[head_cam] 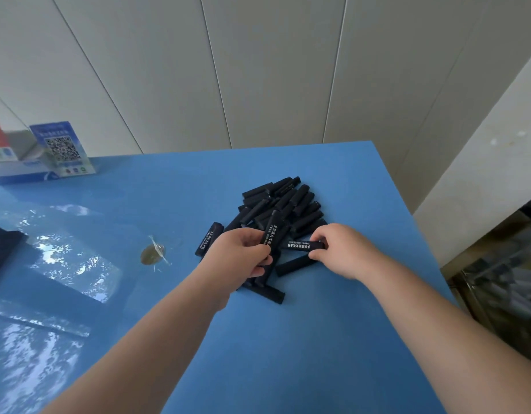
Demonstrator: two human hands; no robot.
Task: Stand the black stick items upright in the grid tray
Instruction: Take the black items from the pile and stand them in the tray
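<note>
On blue surface: heap of black sticks, right of centre, all lying flat.
Left hand grips several sticks in a bundle at heap's near edge; right hand pinches one printed stick by its end. Dark tray corner at far left edge, well apart.
</note>
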